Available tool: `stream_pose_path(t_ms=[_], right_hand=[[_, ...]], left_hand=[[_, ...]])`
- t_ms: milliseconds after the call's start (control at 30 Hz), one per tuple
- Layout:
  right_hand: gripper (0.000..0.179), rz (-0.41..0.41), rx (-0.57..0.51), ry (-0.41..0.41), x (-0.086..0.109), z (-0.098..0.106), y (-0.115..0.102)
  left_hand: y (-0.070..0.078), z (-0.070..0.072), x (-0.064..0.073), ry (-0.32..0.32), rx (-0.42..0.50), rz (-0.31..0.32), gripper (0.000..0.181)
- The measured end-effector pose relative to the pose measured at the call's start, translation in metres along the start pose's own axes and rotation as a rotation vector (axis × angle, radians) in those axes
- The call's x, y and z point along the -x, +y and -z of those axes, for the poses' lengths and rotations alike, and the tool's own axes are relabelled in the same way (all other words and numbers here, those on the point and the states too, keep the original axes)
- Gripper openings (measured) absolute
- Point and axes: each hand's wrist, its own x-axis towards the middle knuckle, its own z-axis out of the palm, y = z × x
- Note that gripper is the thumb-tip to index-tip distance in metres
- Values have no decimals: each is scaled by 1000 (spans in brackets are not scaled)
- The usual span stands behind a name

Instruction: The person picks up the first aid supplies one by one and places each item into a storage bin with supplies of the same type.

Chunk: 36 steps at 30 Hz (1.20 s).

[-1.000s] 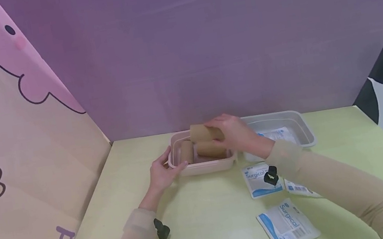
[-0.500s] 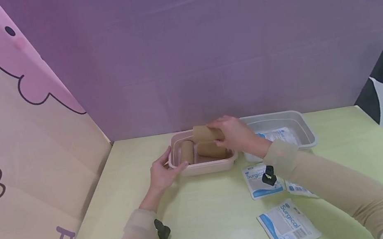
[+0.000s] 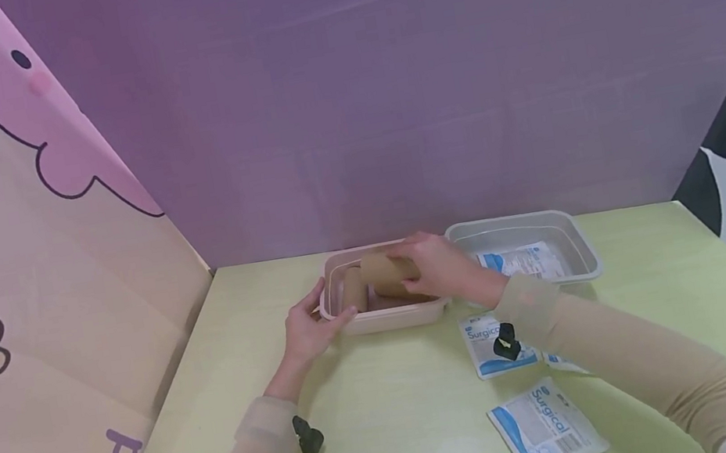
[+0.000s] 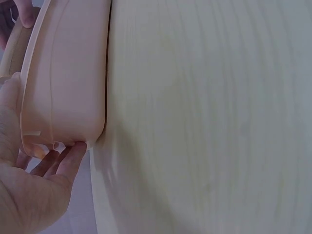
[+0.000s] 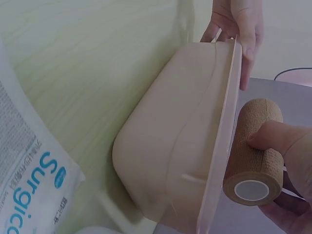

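A pink plastic bin (image 3: pixel 392 320) stands at the back of the table. My left hand (image 3: pixel 308 332) grips its left end, thumb over the front rim and fingers round the end, as the left wrist view also shows. Inside lie tan bandage rolls: one on the left (image 3: pixel 354 291) and another on the right (image 3: pixel 389 290), partly hidden. Over that second one, my right hand (image 3: pixel 444 265) holds a further tan bandage roll (image 5: pixel 256 151) between thumb and fingers. Its white core end shows in the right wrist view, close to the bin's rim.
Right of the bin stands a grey plastic tray (image 3: pixel 573 245) with white-and-blue packets (image 3: pixel 532 260) in it. Before it lie a "Surgical" packet (image 3: pixel 485 346), another mostly under my right sleeve, and a third packet (image 3: pixel 548 427) nearer the front. A purple wall (image 3: pixel 413 92) rises behind.
My right hand has lowered the bandage roll and moved it slightly left, down into the bin's opening. My left hand has stayed on the bin's end.
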Motion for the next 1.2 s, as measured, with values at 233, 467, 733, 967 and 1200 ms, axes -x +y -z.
stream_pose_path(t_ms=[233, 467, 733, 967, 1200], right_hand=[[50, 29, -27, -12, 0, -5, 1], [49, 41, -59, -42, -2, -7, 2], [46, 67, -104, -75, -5, -14, 6], [47, 21, -197, -164, -6, -17, 17], [46, 32, -206, -203, -6, -19, 25]], left_hand=[[0, -2, 0, -3, 6, -9, 88], [-1, -1, 0, 2, 6, -24, 88], [-2, 1, 0, 11, -8, -25, 88], [-1, -1, 0, 6, -1, -36, 88], [-1, -1, 0, -8, 30, -34, 87]])
